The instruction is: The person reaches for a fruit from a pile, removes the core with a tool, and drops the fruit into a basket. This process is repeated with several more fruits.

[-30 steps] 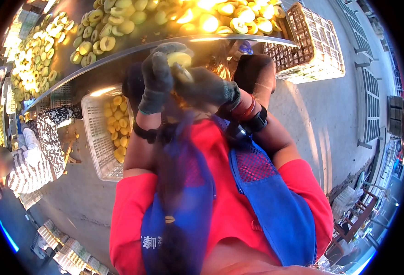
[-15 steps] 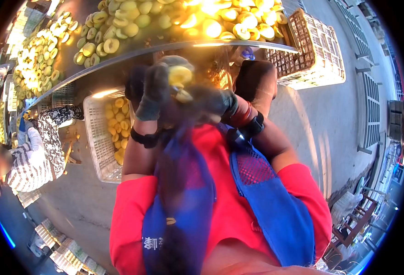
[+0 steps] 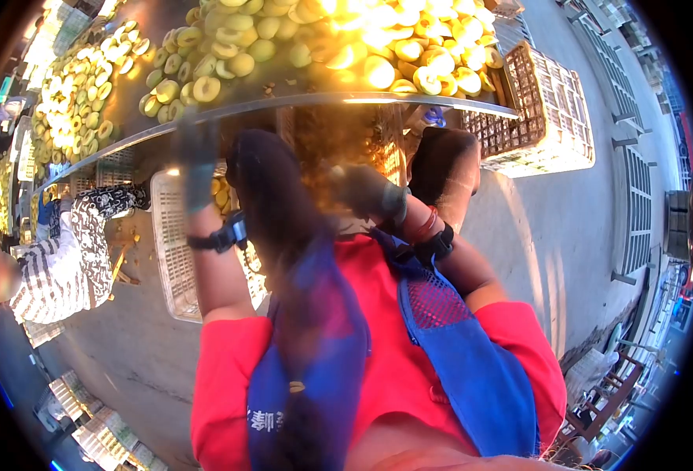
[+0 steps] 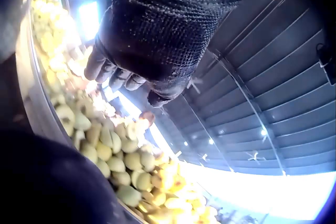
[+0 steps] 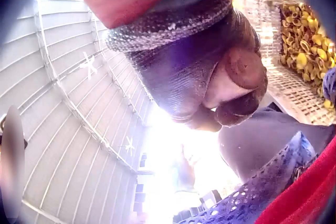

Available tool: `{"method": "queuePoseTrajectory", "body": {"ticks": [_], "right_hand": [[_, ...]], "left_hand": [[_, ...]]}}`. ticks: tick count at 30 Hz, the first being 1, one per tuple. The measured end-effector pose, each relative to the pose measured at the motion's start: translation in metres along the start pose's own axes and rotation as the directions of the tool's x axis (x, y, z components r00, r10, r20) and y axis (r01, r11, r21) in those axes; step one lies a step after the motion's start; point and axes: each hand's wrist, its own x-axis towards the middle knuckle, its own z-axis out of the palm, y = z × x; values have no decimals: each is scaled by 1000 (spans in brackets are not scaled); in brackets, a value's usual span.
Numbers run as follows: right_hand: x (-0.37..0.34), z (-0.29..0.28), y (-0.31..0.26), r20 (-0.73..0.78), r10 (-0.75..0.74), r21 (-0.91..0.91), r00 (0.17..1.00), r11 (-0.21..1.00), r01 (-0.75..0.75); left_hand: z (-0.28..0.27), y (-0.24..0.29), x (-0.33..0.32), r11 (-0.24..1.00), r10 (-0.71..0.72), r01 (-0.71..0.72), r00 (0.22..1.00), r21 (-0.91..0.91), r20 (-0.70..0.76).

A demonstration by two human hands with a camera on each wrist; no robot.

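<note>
My left hand (image 3: 197, 153), in a dark knit glove, is blurred beside the metal table edge (image 3: 283, 102), apart from the right hand. In the left wrist view its fingers hang loosely bent with nothing between them, and halved yellow peaches (image 4: 115, 153) lie in a heap behind. Low between the knees, my gloved right hand (image 3: 362, 190) grips a tool by its round handle (image 5: 245, 69); the handle's butt shows between curled fingers in the right wrist view. The tool's working end is hidden.
A white crate (image 3: 175, 271) of yellow peaches stands by the left leg. Another crate (image 3: 554, 118) is right of the table. An open crate (image 5: 296, 90) of pieces shows in the right wrist view. A person in stripes (image 3: 48, 279) sits at far left.
The left hand has moved away from the right hand, leftward to the table edge, and the peach it held is out of it. The right hand has stayed low between the knees.
</note>
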Motion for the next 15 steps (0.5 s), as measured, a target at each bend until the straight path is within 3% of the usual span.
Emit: {"method": "queuePoseTrajectory", "body": {"ticks": [1, 3, 5, 7, 8, 9, 12, 13, 15], "right_hand": [[2, 0, 2, -3, 95, 191, 995, 977, -93], [2, -6, 4, -34, 90, 59, 995, 994, -88], [0, -11, -1, 1, 51, 90, 999, 995, -51], [-7, -13, -17, -54, 200, 113, 978, 975, -193], [-10, -13, -25, -80, 273, 132, 959, 956, -261], [-11, -13, -11, -133, 90, -5, 987, 996, -92], [-9, -17, 14, -183, -161, -235, 970, 965, 116], [-11, -22, 16, -163, 16, -251, 986, 966, -57], [-13, -26, 18, -147, 189, -251, 971, 942, -222]], "left_hand": [[22, 10, 13, 997, 27, -22, 998, -73, 64], [70, 27, 44, 966, 234, -218, 966, -139, 109], [107, 53, 72, 945, 266, -240, 959, -220, 95], [150, 63, 98, 929, 302, -233, 926, -286, 227], [167, 69, 108, 948, 289, -224, 903, -225, 318], [182, 75, 117, 962, 268, -221, 873, -160, 407], [193, 97, 131, 958, 238, -287, 764, -16, 600], [194, 102, 133, 955, 222, -297, 734, 10, 642], [190, 112, 143, 933, 175, -350, 636, 79, 751]]}}
